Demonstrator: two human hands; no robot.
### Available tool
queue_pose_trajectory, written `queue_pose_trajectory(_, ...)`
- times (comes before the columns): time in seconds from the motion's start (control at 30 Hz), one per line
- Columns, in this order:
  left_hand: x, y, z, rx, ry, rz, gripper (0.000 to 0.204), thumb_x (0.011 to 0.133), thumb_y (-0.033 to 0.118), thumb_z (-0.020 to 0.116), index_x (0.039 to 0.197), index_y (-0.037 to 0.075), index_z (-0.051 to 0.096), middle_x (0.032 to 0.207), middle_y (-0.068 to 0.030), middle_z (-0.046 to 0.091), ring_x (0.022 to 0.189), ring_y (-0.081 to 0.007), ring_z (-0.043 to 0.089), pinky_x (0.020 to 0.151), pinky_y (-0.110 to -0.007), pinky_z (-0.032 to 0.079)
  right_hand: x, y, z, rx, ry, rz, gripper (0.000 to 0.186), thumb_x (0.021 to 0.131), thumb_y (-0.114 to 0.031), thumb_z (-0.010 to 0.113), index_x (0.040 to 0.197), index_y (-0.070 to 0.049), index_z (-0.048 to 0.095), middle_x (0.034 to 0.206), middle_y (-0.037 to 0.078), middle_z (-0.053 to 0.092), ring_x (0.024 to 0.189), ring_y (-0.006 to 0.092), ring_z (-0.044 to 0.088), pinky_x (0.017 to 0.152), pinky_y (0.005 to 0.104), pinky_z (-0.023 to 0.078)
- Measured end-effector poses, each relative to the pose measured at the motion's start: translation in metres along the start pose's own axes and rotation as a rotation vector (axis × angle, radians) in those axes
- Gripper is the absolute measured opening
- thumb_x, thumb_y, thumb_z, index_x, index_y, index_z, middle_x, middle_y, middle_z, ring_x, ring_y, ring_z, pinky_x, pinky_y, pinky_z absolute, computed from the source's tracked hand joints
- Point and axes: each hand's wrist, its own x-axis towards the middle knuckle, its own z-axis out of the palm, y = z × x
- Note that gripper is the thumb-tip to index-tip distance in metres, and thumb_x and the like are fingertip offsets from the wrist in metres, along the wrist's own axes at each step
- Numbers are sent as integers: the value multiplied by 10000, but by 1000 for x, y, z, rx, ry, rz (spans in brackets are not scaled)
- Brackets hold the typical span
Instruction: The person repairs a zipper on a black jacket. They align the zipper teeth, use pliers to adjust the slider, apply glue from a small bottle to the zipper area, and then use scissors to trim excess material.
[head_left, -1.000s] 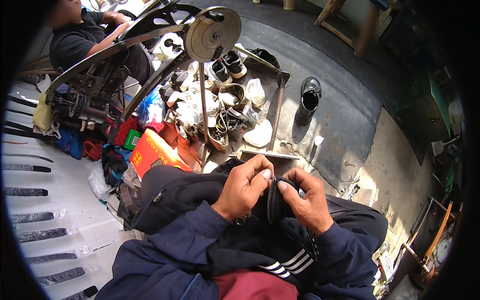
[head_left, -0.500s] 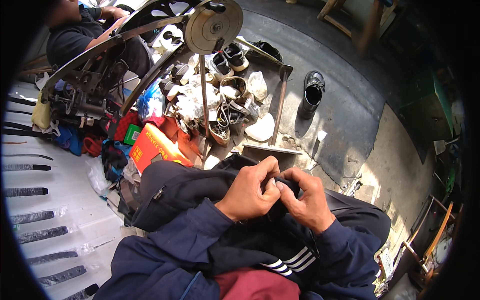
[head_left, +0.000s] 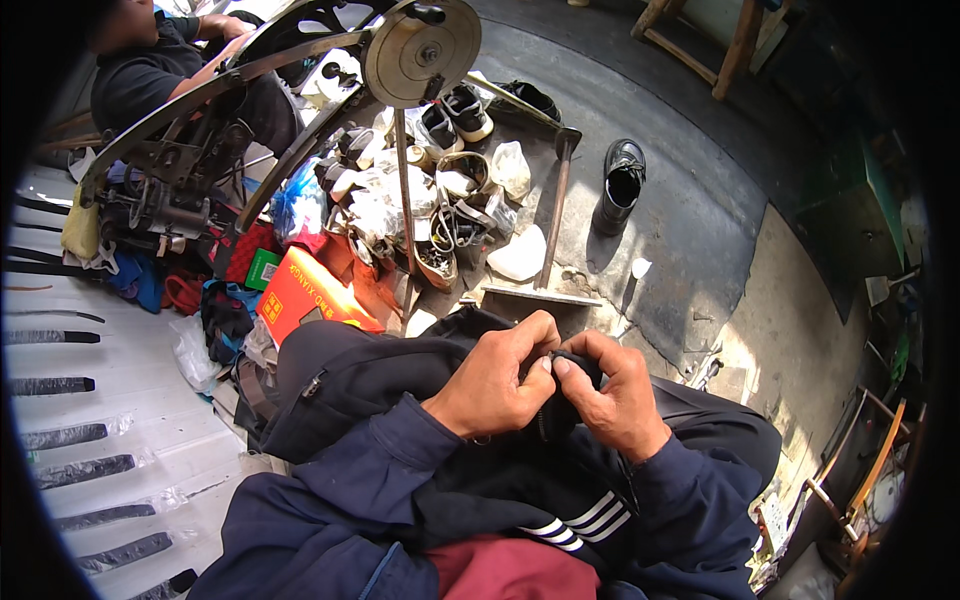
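Observation:
A black garment [head_left: 470, 490] with three white stripes lies bunched over my lap. My left hand [head_left: 492, 380] is closed on its edge, thumb and forefinger pinched. Right beside it, my right hand [head_left: 618, 397] pinches the same black cloth, a fold of it showing between thumb and forefinger. The two thumbs nearly meet. Below the fingertips hangs a short run of zipper teeth [head_left: 541, 423]. The exact spot under the fingertips is hidden.
A hand-cranked sewing machine [head_left: 165, 205] with a round wheel [head_left: 420, 55] stands at the upper left; a person [head_left: 150, 75] sits behind it. Shoes and bags [head_left: 400, 190] are heaped ahead. One black shoe [head_left: 622, 185] stands on the floor. An orange-red box [head_left: 310, 295] lies near my knee.
My right fingers have shifted slightly, and more of the black fold shows between them. The zipper teeth are plainer below my hands. Both hands keep their pinch.

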Motion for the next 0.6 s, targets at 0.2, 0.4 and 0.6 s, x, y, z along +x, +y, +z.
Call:
queue_pose_trajectory(0.2,0,-6,2,33,3,3,59,872,-1,551,925,-17,531,737,-70,496,725,-94,447,640,-285,424,-1,4,0,-71,-7,-51,147,929,-95,712,994,29,666,744,96,635,688,114,562,641,299,473)
queue_pose_trajectory(0.4,0,-11,7,15,22,3,54,880,7,547,926,-15,532,732,-72,497,718,-95,443,637,-299,425,0,9,2,-64,1,-64,164,928,-141,724,978,2,660,766,191,656,635,304,618,589,386,485)
queue_pose_trajectory(0.6,1,-6,3,15,0,56,57,908,18,541,955,-14,539,729,-83,504,693,-117,458,638,-307,439,-1,6,0,-4,12,-58,159,938,-148,708,982,-1,664,756,188,655,624,301,615,577,375,485)
